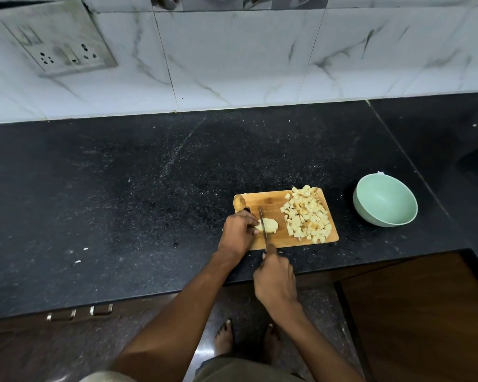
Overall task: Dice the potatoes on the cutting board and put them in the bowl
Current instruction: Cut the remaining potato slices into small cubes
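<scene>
A wooden cutting board (271,199) lies on the black counter near its front edge. On the board's left part sits a pale peeled potato piece (271,226). My left hand (236,234) holds it from the left with curled fingers. My right hand (275,279) grips the handle of a knife (263,224), whose blade stands across the potato piece. A heap of several potato cubes (307,216) covers the board's right part. An unpeeled potato (239,202) rests at the board's far left corner. The light green bowl (385,201) stands to the right of the board and holds nothing.
The black stone counter (122,188) stretches left and back to a white tiled wall with a socket plate (58,40). A few white scraps (78,261) lie on the counter at left. Cabinet handles (80,312) and my bare feet show below the counter edge.
</scene>
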